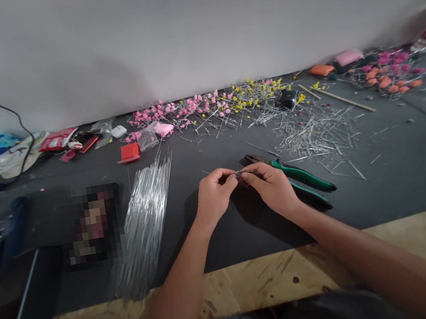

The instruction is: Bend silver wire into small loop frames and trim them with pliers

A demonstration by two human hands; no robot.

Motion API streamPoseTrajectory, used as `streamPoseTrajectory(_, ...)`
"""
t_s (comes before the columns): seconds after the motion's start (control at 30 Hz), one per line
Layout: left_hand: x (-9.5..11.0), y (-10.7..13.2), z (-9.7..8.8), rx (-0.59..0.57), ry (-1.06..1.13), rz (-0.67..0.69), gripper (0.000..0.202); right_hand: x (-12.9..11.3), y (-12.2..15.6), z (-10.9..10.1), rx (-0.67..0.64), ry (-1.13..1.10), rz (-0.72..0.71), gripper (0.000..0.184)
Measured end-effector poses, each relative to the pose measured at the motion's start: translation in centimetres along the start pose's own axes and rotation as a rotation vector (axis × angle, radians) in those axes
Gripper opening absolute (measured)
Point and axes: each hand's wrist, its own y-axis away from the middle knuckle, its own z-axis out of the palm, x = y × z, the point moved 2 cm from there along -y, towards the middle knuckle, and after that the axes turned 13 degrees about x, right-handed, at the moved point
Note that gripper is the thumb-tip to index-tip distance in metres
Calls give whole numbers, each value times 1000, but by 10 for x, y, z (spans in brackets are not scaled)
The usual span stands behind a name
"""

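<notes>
Near the middle of the dark tabletop, my left hand (pixel 215 194) and my right hand (pixel 271 185) meet fingertip to fingertip. Both are closed in a pinch on a thin piece of wire (pixel 238 174), most of it hidden by the fingers. Pliers with green and black handles (pixel 308 176) lie on the table beside and partly behind my right hand, jaws pointing left. Left of my hands rests a bundle of long straight silver wires (pixel 146 213). Beyond the pliers is a loose heap of short cut wires (pixel 316 135).
Along the wall lie wires tipped with pink pieces (pixel 184 109), yellow pieces (pixel 256 90) and orange pieces (pixel 386 79). A red packet (pixel 130 152) sits behind the wire bundle. A thin wooden stick (pixel 345 100) lies right. A phone-like object with a blurred screen (pixel 95 221) is left.
</notes>
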Motion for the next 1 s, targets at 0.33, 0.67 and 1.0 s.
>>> streamPoseTrajectory(0.33, -6, -3, 1, -60, 115, -77, 16, -2, 1, 0, -21, -48, 15, 17)
streamPoseTrajectory(0.67, -3, 1, 7, -131, 372, -133, 17, -2, 3, -2, 30, -78, 48, 18)
streamPoseTrajectory(1.0, -11, -10, 1, -54, 735, -279, 17, -79, 44, -41, 40, 234, -374, 26)
